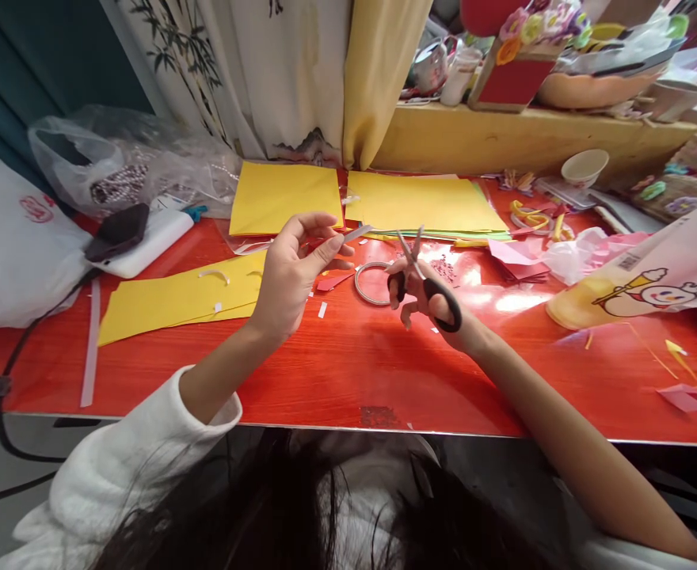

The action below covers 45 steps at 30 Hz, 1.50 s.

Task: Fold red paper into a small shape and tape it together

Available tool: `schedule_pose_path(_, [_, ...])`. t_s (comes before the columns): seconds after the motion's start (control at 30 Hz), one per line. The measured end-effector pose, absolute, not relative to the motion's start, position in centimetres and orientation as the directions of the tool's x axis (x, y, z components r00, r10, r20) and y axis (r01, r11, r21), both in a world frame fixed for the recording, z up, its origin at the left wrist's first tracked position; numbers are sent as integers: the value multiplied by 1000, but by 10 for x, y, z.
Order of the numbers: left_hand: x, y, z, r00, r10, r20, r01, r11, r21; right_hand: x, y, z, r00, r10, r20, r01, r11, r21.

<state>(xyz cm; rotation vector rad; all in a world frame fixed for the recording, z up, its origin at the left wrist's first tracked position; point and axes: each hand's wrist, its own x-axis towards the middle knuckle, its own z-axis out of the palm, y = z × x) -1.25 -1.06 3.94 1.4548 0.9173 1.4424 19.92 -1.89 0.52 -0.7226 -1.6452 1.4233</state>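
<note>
Between the thumb and fingers of my left hand (301,273) is a thin whitish strip (358,233), its free end pointing right. My right hand (428,299) has its fingers in the black handles of a pair of scissors (411,257), whose blades are parted and point away from me, just right of the strip. Beneath and between the hands, a silvery ring (373,283) lies on the red table (337,372). Small white scraps (322,309) and a red paper piece (333,281) lie near the left hand.
Yellow sheets (289,198) lie at the back, with another yellow stack (432,202) beside them and long yellow pieces (170,301) at left. Plastic bags (16,245) stand far left. A drink cup (634,269) leans at right, near pink papers (518,260).
</note>
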Motion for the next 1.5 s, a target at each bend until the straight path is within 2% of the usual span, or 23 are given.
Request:
schedule_pose_path(0.1, [-10,-16,39,110,892,438,40,-445,895,196,-21,-3,-556,812,178,-43,185,-982])
schedule_pose_path(0.2, [-10,-20,40,154,859,488,196,-510,837,193,-23,-8,-584,780,227,-117,195,-974])
schedule_pose_path(0.33, [-11,-22,41,198,822,533,319,-569,758,192,-25,-6,-575,764,294,-174,236,-956])
schedule_pose_path(0.6, [-10,-23,38,285,795,535,500,-600,625,195,-26,-3,-576,762,296,-144,261,-954])
schedule_pose_path(0.73, [-11,-22,39,294,845,446,573,-530,625,195,-26,-4,-583,761,284,-148,244,-958])
schedule_pose_path(0.8, [-10,-22,38,309,854,419,658,-510,554,194,-27,-3,-562,784,263,-139,225,-965])
schedule_pose_path(0.9, [-9,-21,34,373,817,441,745,-546,382,192,-26,-1,-476,843,250,-123,217,-968])
schedule_pose_path(1.0, [-9,-20,31,455,766,454,747,-606,274,190,-26,1,-406,877,257,-121,227,-966])
schedule_pose_path(1.07, [-10,-20,30,497,731,467,720,-648,249,190,-25,3,-392,887,245,-114,218,-969])
schedule_pose_path(1.13, [-10,-19,30,498,713,494,670,-678,302,191,-25,5,-391,891,229,-92,210,-973])
schedule_pose_path(1.27, [-10,-20,34,347,814,466,455,-581,675,194,-25,4,-399,899,180,9,201,-980])
schedule_pose_path(1.33, [-10,-21,37,277,865,419,326,-494,806,196,-25,3,-406,902,150,51,187,-981])
schedule_pose_path(1.5, [-13,-19,43,221,905,365,216,-410,886,196,-28,4,-418,901,114,93,167,-982])
